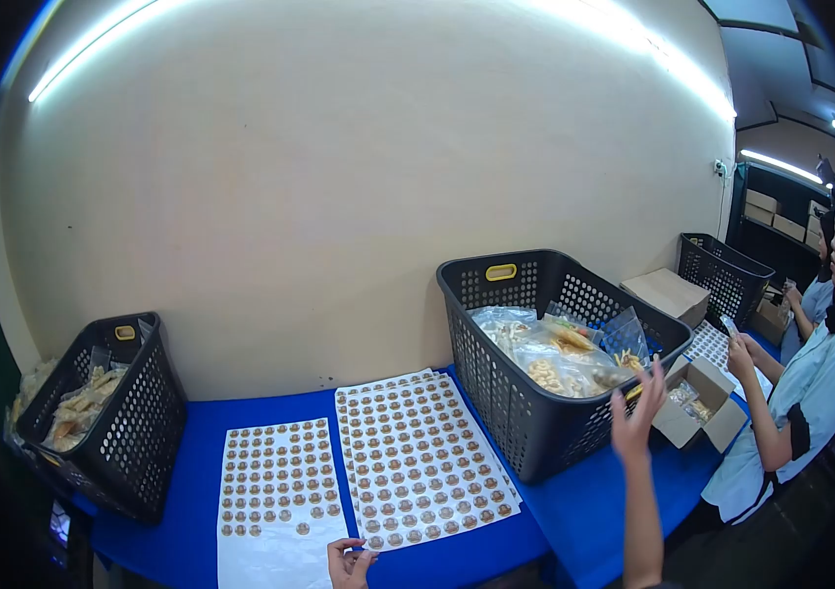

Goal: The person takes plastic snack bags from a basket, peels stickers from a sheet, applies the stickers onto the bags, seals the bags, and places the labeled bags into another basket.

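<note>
My left hand point(349, 564) is at the bottom edge of the view, beside the lower corner of a sheet of round stickers point(425, 461). Its fingers are curled toward the thumb, and anything between them is too small to make out. A second sticker sheet point(275, 560) lies to the left, with its lower part bare. Raised at the front right rim of a large black basket point(525, 432), my right hand point(638, 417) has its fingers spread and holds nothing visible. Clear plastic bags of snacks point(560, 358) fill the basket's bottom.
Another black basket point(157, 422) with bagged snacks stands on the left of the blue table point(197, 442). To the right are an open cardboard box point(678, 427) with small packets, a person point(790, 393) holding a packet, a further basket point(722, 265) and a wall behind.
</note>
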`<control>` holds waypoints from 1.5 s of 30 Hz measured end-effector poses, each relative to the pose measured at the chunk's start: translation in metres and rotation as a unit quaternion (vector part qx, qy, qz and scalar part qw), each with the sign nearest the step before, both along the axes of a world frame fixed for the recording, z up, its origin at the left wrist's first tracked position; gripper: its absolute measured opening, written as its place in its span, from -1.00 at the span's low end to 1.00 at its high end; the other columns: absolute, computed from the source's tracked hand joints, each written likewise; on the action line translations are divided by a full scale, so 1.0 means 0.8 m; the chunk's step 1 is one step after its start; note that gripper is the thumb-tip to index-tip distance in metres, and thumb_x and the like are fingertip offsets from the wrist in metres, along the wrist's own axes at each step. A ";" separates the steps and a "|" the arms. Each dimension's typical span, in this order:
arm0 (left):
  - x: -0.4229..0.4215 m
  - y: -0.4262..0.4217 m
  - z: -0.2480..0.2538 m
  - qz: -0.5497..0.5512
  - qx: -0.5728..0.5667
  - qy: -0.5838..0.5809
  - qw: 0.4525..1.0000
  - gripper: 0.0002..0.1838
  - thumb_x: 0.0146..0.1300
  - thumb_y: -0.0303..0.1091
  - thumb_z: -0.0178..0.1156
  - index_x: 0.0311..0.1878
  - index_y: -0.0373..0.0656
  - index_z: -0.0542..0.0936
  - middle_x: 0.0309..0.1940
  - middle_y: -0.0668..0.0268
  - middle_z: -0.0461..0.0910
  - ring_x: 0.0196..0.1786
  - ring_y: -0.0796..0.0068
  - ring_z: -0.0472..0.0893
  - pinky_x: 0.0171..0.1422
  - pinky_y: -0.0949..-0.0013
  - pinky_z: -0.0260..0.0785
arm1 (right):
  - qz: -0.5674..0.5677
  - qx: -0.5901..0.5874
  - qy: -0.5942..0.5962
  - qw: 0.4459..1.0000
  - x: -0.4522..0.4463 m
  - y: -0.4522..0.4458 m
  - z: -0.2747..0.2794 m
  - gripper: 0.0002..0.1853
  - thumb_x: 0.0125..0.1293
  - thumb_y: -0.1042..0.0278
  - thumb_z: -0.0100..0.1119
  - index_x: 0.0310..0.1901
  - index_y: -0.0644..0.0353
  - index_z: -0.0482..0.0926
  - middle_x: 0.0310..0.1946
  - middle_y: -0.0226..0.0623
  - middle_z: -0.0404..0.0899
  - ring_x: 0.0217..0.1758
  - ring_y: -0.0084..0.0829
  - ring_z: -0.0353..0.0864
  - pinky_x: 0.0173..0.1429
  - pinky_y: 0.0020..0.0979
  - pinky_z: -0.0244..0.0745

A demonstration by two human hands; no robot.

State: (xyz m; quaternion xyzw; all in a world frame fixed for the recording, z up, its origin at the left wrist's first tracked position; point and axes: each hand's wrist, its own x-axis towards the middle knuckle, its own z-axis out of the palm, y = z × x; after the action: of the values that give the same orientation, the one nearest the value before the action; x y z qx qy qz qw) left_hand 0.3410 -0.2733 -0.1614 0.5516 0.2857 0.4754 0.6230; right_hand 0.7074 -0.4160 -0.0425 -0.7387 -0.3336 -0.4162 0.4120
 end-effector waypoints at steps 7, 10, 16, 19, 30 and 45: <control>-0.039 -0.008 0.001 0.026 -0.008 0.089 0.996 -0.70 0.07 -0.41 -0.04 -0.11 -0.24 0.24 -0.34 0.22 0.36 -0.30 0.49 0.41 -0.16 0.47 0.27 | 0.279 -0.276 0.242 0.887 -0.233 0.041 -0.243 -0.40 -0.08 0.04 0.04 -0.01 0.17 0.19 0.09 0.03 -0.06 0.16 -0.06 -0.10 0.15 -0.09 -0.22; -0.048 -0.016 -0.001 0.056 0.000 0.067 0.996 -0.73 0.08 -0.41 -0.04 -0.12 -0.23 0.27 -0.31 0.23 0.36 -0.28 0.49 0.41 -0.15 0.47 0.27 | 0.357 -0.340 0.236 0.837 -0.284 0.041 -0.262 -0.37 -0.11 0.00 0.05 0.01 0.15 0.20 0.10 -0.03 -0.02 0.15 -0.07 -0.06 0.15 -0.11 -0.19; -0.049 -0.047 0.007 0.080 -0.022 0.057 0.995 -0.71 0.01 -0.49 0.01 -0.18 -0.27 0.21 -0.32 0.22 0.33 -0.33 0.52 0.42 -0.24 0.52 0.28 | 0.366 -0.421 0.158 0.815 -0.266 0.026 -0.340 -0.46 0.03 -0.07 -0.13 0.05 -0.01 0.20 0.13 -0.25 0.04 0.20 -0.23 -0.05 0.19 -0.12 -0.25; -0.061 -0.068 0.005 0.079 -0.021 0.067 0.994 -0.68 0.01 -0.47 0.05 -0.17 -0.25 0.22 -0.43 0.20 0.40 -0.37 0.57 0.42 -0.30 0.59 0.25 | 0.345 -0.418 0.156 0.826 -0.273 0.025 -0.336 -0.47 -0.01 -0.03 -0.06 0.01 0.02 0.25 0.12 -0.24 0.05 0.18 -0.23 -0.01 0.19 -0.12 -0.24; -0.180 -0.108 0.001 0.269 -0.056 0.065 0.959 -0.71 -0.01 -0.55 0.02 -0.19 -0.29 0.24 -0.35 0.23 0.36 -0.36 0.58 0.43 -0.23 0.58 0.28 | 0.342 -0.426 0.237 0.804 -0.281 0.030 -0.331 -0.49 -0.10 0.09 0.04 -0.06 0.08 0.29 0.12 -0.20 0.04 0.21 -0.17 -0.11 0.21 -0.08 -0.39; -0.442 -0.071 0.021 0.423 0.037 0.097 0.900 -0.73 0.05 -0.51 -0.06 -0.14 -0.30 0.23 -0.22 0.23 0.30 -0.33 0.51 0.45 -0.20 0.50 0.31 | 0.411 -0.334 0.165 0.832 -0.473 0.345 -0.338 -0.52 -0.10 0.47 -0.09 -0.04 0.37 0.22 -0.02 0.08 0.17 0.07 -0.05 0.12 0.13 -0.25 0.06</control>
State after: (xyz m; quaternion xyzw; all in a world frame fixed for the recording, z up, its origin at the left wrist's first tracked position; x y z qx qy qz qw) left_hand -0.0122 -0.3299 -0.1448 0.4447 0.5337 0.6484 0.3113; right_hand 0.3290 -0.1400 -0.3132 -0.6842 -0.6519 0.0562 0.3220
